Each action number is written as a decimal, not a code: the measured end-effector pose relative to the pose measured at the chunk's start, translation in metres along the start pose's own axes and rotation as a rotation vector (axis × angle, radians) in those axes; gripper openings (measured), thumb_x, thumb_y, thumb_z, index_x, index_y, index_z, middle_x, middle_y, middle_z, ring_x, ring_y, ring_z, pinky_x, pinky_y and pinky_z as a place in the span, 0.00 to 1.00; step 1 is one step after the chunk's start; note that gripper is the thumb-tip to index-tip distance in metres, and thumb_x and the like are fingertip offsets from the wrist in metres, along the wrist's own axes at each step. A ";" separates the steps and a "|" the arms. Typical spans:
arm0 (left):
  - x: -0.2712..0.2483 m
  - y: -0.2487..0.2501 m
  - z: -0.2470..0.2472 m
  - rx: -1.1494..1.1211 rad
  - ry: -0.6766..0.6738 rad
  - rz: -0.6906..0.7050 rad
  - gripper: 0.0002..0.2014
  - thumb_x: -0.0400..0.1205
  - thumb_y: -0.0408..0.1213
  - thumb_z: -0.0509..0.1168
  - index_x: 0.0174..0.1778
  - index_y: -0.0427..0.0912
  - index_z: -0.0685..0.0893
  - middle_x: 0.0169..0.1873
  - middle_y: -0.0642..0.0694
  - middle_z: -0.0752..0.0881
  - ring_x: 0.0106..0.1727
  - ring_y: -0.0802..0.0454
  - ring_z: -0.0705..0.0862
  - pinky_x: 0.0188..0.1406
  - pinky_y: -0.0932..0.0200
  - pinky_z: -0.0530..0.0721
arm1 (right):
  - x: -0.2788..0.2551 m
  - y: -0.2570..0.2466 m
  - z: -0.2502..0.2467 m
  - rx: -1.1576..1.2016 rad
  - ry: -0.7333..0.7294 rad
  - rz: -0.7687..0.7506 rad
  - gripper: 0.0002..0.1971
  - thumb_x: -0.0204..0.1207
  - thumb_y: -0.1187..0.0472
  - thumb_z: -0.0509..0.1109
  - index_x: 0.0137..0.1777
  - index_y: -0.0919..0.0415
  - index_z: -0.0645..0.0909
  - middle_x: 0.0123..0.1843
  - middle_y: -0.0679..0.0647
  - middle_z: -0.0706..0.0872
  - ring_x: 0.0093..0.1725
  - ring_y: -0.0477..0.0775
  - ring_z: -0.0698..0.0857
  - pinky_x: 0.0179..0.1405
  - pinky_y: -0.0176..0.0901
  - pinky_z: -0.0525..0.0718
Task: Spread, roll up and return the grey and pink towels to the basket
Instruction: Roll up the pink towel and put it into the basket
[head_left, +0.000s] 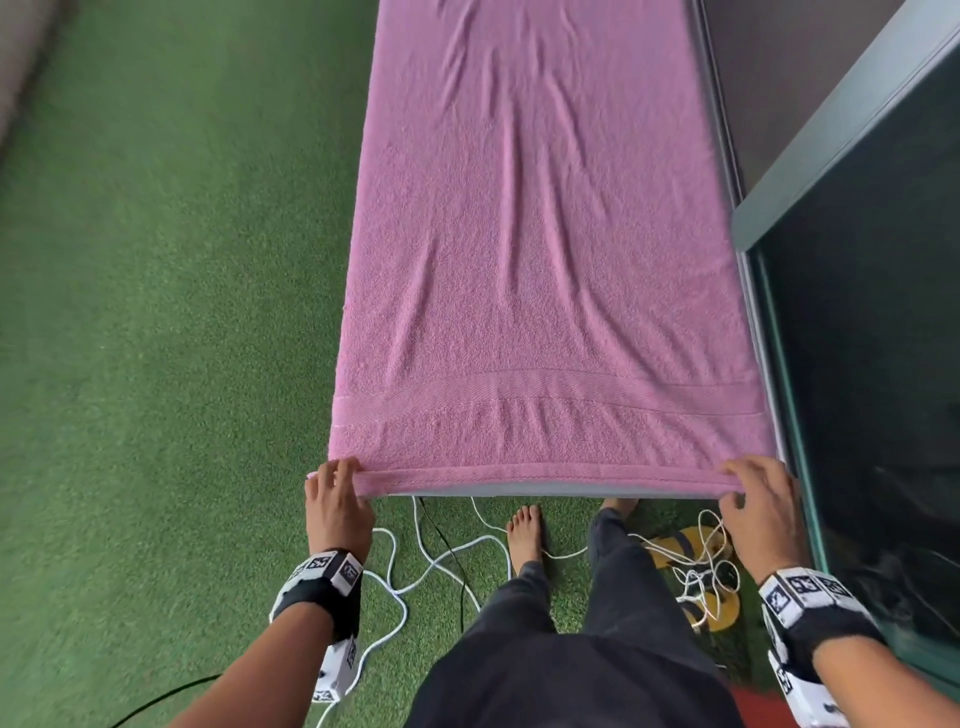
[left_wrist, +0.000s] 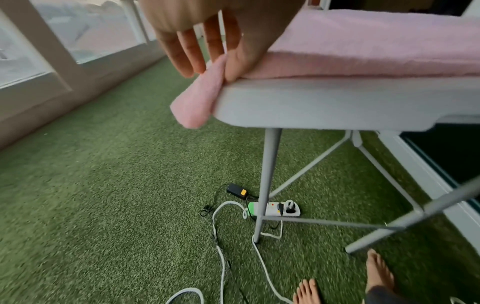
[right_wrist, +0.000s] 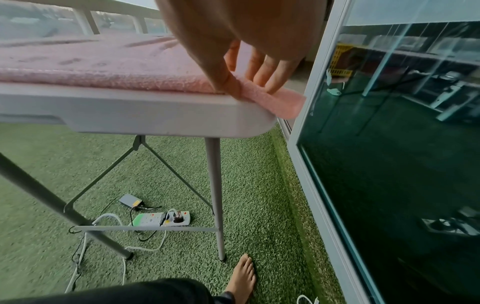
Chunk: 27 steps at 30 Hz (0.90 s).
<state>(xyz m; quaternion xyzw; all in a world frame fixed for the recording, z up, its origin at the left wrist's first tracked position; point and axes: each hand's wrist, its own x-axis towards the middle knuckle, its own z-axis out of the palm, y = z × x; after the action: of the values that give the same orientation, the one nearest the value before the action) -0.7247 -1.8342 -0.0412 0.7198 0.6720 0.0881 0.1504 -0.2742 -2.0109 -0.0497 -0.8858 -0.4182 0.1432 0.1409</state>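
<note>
Pink towel (head_left: 545, 249) flat on table (left_wrist: 324, 102)

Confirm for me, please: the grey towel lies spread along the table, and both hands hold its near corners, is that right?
Not quite: the towel spread on the table is pink, not grey, as the head view shows. The left hand and right hand do hold its near corners.
</note>
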 end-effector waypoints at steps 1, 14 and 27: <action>0.002 0.000 -0.001 -0.021 0.033 -0.010 0.19 0.64 0.14 0.69 0.48 0.34 0.84 0.47 0.35 0.84 0.46 0.35 0.78 0.49 0.40 0.78 | 0.002 0.000 0.000 0.012 0.014 0.007 0.15 0.68 0.77 0.72 0.51 0.61 0.86 0.61 0.54 0.77 0.58 0.65 0.78 0.47 0.61 0.85; 0.037 -0.006 -0.016 0.166 -0.067 0.007 0.13 0.76 0.43 0.55 0.35 0.43 0.83 0.34 0.47 0.85 0.43 0.41 0.80 0.50 0.44 0.72 | 0.034 -0.005 -0.017 -0.145 0.017 -0.073 0.14 0.78 0.60 0.58 0.38 0.50 0.84 0.41 0.49 0.89 0.46 0.56 0.78 0.53 0.52 0.63; 0.035 0.006 0.001 0.019 -0.027 0.159 0.18 0.62 0.26 0.61 0.49 0.39 0.76 0.44 0.38 0.79 0.45 0.44 0.70 0.45 0.45 0.76 | 0.032 -0.006 0.001 -0.044 -0.052 -0.131 0.18 0.60 0.77 0.76 0.47 0.59 0.83 0.52 0.53 0.75 0.49 0.60 0.78 0.44 0.63 0.84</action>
<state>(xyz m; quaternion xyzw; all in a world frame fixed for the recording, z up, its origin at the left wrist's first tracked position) -0.7158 -1.7999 -0.0428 0.7735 0.6113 0.0838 0.1450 -0.2591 -1.9821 -0.0526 -0.8555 -0.4818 0.1476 0.1195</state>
